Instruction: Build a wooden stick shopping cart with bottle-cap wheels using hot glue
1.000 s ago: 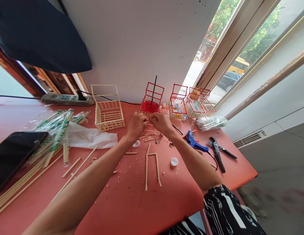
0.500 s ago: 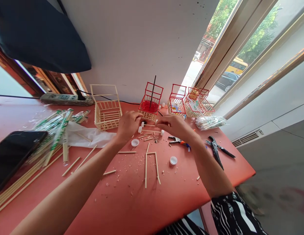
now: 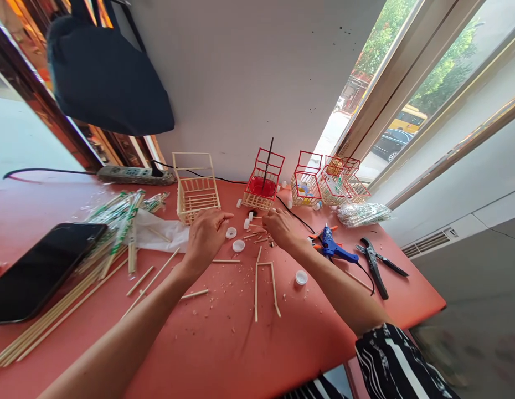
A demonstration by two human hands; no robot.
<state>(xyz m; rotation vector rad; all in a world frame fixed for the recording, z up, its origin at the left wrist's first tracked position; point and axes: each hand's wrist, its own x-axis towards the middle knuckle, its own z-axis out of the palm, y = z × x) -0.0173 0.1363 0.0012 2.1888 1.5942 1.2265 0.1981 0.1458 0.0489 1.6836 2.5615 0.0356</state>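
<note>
My left hand (image 3: 207, 235) hovers over the red table beside two white caps (image 3: 238, 245), its fingers apart and nothing seen in them. Fingertips of my right hand (image 3: 280, 226) are pressed together at the right ends of thin sticks with white wheels (image 3: 246, 224); what they grip is too small to make out. A U-shaped stick frame (image 3: 256, 291) lies nearer the front. Behind my hands stand a plain wooden cart body (image 3: 198, 194) and a red-railed one (image 3: 263, 185) holding a red bowl.
Blue glue gun (image 3: 334, 249) and black pliers (image 3: 376, 266) lie at the right. More red-railed carts (image 3: 306, 185) stand near the window. At the left are a black phone (image 3: 45, 271), wrapped chopsticks (image 3: 122, 221), long sticks (image 3: 53, 318) and a power strip (image 3: 128, 174).
The head view has shifted left. My left hand has moved away from the wheels and opened. My right hand has moved left, closer to the wheeled sticks, and the glue gun now shows.
</note>
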